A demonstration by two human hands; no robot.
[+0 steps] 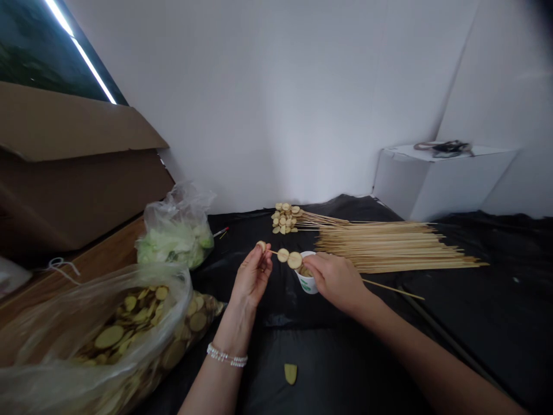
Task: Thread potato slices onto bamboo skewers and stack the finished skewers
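The skewer [393,289] lies nearly crosswise over the black table [268,363], beside a paper cup [308,285], its threading end pointing left and its long axis slanting slightly down toward the bare right end. The left hand [254,273] pinches a potato slice [261,246] at that left end; the right hand's fingers close around the skewer, behind two threaded slices [283,255].
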